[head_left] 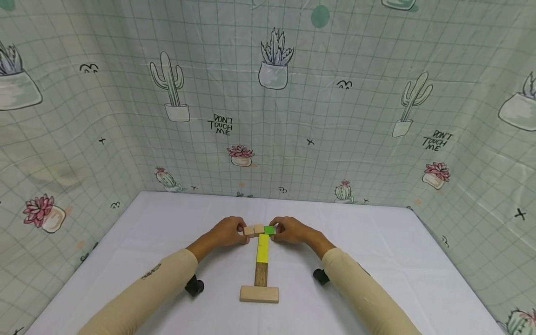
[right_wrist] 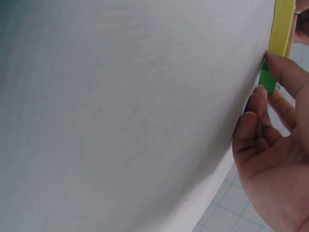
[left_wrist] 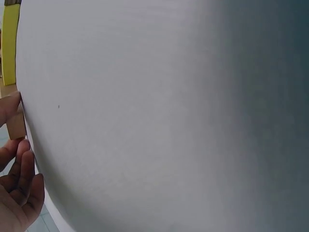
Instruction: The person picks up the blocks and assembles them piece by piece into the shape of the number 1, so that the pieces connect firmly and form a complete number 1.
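Observation:
A short row of blocks lies across the far end of a line of blocks: two plain wooden blocks [head_left: 254, 230] and a green block [head_left: 269, 230]. My left hand [head_left: 229, 231] pinches the leftmost wooden block [left_wrist: 16, 124] between thumb and fingers. At the other end of the row, my right hand [head_left: 292, 230] pinches the green block [right_wrist: 268, 80], thumb on the near side. From the row's middle a yellow block [head_left: 262, 249] runs toward me, followed by a dark brown wooden block [head_left: 261, 274]. A wide plain wooden block [head_left: 259, 294] lies crosswise at the near end.
The blocks lie on a white-covered table [head_left: 372, 260]. Behind and beside it hangs a grid-patterned cloth [head_left: 310, 111] with drawn cacti. Small black devices [head_left: 194, 285] show under both forearms, each in a beige sleeve [head_left: 360, 288].

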A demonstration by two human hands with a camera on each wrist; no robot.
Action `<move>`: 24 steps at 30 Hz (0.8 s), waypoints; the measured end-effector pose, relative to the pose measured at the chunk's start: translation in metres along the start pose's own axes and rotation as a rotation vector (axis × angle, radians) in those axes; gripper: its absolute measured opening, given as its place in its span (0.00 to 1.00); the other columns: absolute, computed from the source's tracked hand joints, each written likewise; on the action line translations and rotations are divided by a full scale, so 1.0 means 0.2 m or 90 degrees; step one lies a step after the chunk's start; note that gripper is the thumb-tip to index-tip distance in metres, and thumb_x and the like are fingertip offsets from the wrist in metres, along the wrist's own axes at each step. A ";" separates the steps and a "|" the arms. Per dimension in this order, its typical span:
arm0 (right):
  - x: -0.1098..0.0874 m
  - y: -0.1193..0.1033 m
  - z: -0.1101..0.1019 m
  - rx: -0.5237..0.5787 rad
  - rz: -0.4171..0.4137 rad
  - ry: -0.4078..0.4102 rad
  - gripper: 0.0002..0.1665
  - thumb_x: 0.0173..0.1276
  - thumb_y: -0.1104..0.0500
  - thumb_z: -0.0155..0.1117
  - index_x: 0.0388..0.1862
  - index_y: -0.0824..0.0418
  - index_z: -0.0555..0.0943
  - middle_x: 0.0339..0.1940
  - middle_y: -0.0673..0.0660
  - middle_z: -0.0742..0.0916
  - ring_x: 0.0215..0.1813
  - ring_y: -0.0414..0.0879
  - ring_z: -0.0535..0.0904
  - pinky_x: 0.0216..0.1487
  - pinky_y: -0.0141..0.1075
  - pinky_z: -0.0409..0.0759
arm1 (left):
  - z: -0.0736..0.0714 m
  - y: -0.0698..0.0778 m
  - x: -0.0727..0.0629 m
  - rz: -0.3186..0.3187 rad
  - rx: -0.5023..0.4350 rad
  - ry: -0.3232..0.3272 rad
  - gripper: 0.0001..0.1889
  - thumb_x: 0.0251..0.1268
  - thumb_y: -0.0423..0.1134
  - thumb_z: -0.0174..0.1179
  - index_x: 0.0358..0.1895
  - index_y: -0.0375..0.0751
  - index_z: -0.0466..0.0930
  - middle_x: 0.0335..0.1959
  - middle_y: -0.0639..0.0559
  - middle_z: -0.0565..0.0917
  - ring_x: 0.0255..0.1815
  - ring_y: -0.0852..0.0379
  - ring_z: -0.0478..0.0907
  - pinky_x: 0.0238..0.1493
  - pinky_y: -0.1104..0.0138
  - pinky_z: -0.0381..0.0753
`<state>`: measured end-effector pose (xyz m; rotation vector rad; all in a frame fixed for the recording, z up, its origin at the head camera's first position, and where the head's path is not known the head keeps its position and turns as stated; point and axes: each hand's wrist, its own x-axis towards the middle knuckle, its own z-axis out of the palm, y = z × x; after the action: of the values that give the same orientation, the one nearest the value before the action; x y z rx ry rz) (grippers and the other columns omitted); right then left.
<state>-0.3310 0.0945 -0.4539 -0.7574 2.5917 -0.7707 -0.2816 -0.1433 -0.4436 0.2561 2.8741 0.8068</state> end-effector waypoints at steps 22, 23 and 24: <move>-0.04 -0.01 -0.01 -0.010 0.023 0.009 0.33 0.63 0.52 0.75 0.64 0.59 0.76 0.38 0.50 0.82 0.40 0.43 0.76 0.47 0.38 0.77 | -0.02 -0.03 -0.04 0.011 0.009 0.002 0.26 0.57 0.47 0.74 0.54 0.36 0.79 0.41 0.51 0.80 0.43 0.56 0.75 0.52 0.57 0.78; -0.04 -0.01 -0.02 -0.011 0.024 0.010 0.33 0.63 0.52 0.75 0.64 0.59 0.76 0.39 0.50 0.82 0.40 0.43 0.76 0.47 0.39 0.78 | -0.02 -0.03 -0.05 0.014 0.009 0.004 0.27 0.57 0.47 0.74 0.55 0.36 0.79 0.42 0.51 0.80 0.43 0.56 0.75 0.52 0.57 0.78; -0.04 -0.01 -0.02 -0.014 0.026 0.010 0.34 0.62 0.51 0.76 0.64 0.59 0.76 0.39 0.50 0.82 0.41 0.43 0.76 0.48 0.39 0.78 | -0.02 -0.04 -0.05 0.017 0.011 0.006 0.27 0.57 0.48 0.74 0.55 0.36 0.79 0.43 0.50 0.80 0.43 0.56 0.75 0.53 0.57 0.79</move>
<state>-0.3254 0.0996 -0.4490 -0.7040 2.6252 -0.7409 -0.2741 -0.1534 -0.4428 0.2946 2.8937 0.7910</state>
